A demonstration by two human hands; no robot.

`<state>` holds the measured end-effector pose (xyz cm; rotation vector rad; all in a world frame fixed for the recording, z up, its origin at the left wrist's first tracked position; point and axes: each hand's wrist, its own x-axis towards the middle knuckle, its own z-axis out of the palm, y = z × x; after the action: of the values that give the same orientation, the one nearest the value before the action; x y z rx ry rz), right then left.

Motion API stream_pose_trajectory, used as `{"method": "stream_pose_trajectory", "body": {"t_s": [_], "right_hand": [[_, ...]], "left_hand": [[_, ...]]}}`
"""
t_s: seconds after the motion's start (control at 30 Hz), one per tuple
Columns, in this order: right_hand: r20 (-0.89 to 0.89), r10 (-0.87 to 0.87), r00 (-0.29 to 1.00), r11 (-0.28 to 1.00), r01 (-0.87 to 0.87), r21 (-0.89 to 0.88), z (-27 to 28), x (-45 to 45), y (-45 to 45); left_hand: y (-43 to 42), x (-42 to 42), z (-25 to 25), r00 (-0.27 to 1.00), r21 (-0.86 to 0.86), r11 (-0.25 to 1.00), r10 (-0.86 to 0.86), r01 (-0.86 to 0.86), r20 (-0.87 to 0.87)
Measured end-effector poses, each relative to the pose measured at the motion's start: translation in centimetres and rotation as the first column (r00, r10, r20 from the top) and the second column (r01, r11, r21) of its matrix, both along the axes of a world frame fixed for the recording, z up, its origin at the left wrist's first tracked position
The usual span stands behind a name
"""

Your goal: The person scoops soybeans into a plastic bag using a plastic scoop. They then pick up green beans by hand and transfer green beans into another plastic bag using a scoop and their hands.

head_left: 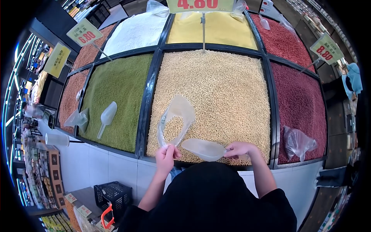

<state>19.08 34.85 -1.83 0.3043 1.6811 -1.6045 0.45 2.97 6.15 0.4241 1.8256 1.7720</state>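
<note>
My left hand (167, 154) is closed on the near end of a large translucent plastic scoop (184, 110), which points away from me over the soybeans (216, 89). Pale beans show within its outline; whether they lie in it or beneath it, I cannot tell. In my right hand (239, 150) is the handle of a second translucent scoop (205, 150). Its broad end points left, low over the near edge of the bean bin, and it looks empty. The two scoops are close together.
Black dividers (147, 96) separate the bins. Green beans (119, 77) with a loose scoop (108, 115) lie left, dark red beans (299, 104) with a plastic bag (297, 143) right. Price signs (203, 4) stand on poles. A black basket (113, 195) sits lower left.
</note>
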Motion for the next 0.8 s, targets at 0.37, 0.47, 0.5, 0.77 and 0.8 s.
{"method": "stream_pose_trajectory", "body": {"t_s": [0.37,0.47,0.5,0.77,0.8], "right_hand": [[-0.041,-0.092,0.995,0.996,0.092,0.001,-0.4,-2.2,1.7],[-0.057,-0.094,0.994,0.994,0.097,0.05,0.4,-2.7,2.3],[-0.071,-0.08,0.994,0.994,0.085,0.072,0.6,-2.6,2.5],[-0.152,-0.254,0.955,0.953,0.274,0.13,1.0,-1.3,3.5],[-0.191,-0.281,0.941,0.939,0.311,0.15,1.4,-1.4,3.4]], "left_hand": [[0.5,0.1,0.0,0.997,-0.02,0.997,0.07,-0.071,-0.041],[0.6,0.1,0.1,0.996,-0.025,0.998,0.064,-0.066,-0.059],[0.6,0.2,0.1,0.996,-0.027,0.998,0.064,-0.065,-0.054],[0.5,1.0,-0.4,0.999,-0.036,0.998,0.054,-0.054,-0.006],[0.5,1.1,-0.5,0.999,-0.033,0.998,0.048,-0.048,-0.008]]}}
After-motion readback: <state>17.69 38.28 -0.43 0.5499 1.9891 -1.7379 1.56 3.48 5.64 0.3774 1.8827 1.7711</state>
